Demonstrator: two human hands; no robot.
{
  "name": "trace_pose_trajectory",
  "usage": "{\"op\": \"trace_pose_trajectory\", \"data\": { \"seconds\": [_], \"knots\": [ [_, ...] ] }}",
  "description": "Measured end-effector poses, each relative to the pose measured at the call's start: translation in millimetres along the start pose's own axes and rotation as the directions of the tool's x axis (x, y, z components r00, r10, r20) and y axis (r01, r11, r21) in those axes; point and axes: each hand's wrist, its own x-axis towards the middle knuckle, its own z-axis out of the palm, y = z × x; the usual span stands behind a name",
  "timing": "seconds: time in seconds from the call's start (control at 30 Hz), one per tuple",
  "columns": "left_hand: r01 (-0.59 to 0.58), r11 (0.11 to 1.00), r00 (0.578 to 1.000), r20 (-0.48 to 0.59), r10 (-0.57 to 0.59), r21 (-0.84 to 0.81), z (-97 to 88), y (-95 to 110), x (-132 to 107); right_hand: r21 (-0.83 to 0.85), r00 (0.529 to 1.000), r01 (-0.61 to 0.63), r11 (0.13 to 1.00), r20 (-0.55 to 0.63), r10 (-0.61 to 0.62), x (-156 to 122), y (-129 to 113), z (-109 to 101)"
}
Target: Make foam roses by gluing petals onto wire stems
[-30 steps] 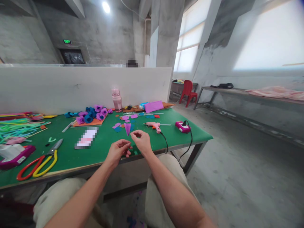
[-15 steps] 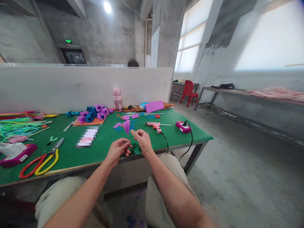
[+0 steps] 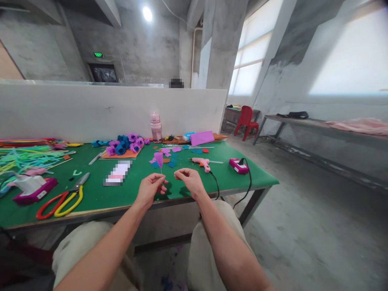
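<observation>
My left hand (image 3: pixel 150 188) is pinched on the thin stem of a small purple paper bud (image 3: pixel 158 157), which stands upright above my fingers over the green table (image 3: pixel 91 198). My right hand (image 3: pixel 189 180) hovers just to the right of the stem, fingers curled loosely, apart from the bud, with nothing visible in them. Loose purple and blue paper pieces (image 3: pixel 168 155) lie on the table just beyond both hands.
A pink glue gun (image 3: pixel 201 162) and its pink power box (image 3: pixel 239 165) lie to the right with a black cable. Red and yellow scissors (image 3: pixel 62 199), finished paper roses (image 3: pixel 124 144), a pink bottle (image 3: pixel 156 126) and coloured sticks (image 3: pixel 24 155) sit leftward. A white partition (image 3: pixel 91 113) backs the table.
My right hand has let go of the bud and drawn a little to the right. The left hand keeps hold of the stem. The camera has shifted slightly.
</observation>
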Motion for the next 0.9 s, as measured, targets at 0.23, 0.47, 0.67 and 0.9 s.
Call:
{"op": "trace_pose_trajectory", "data": {
  "seconds": [0.23, 0.47, 0.67, 0.9],
  "knots": [
    [-0.054, 0.998, 0.995, -0.082, 0.053, -0.009, -11.4, 7, 7, 0.069, 0.999, -0.026, 0.997, 0.025, 0.025, -1, -1, -10],
    [-0.055, 0.996, 0.987, -0.153, 0.042, -0.077, -21.3, 15, 11, 0.12, 0.992, 0.031, 0.992, -0.125, -0.016, 6, -6, -29],
    [-0.051, 0.998, 0.99, -0.135, 0.045, -0.04, -21.2, 17, 8, -0.292, 0.969, 0.226, 0.929, -0.027, -0.244, 0, -11, -33],
    [-0.084, 0.996, 0.992, -0.098, 0.081, -0.027, -20.0, 19, 7, -0.458, 0.917, 0.361, 0.812, 0.334, -0.218, -18, -12, -9]
  ]
}}
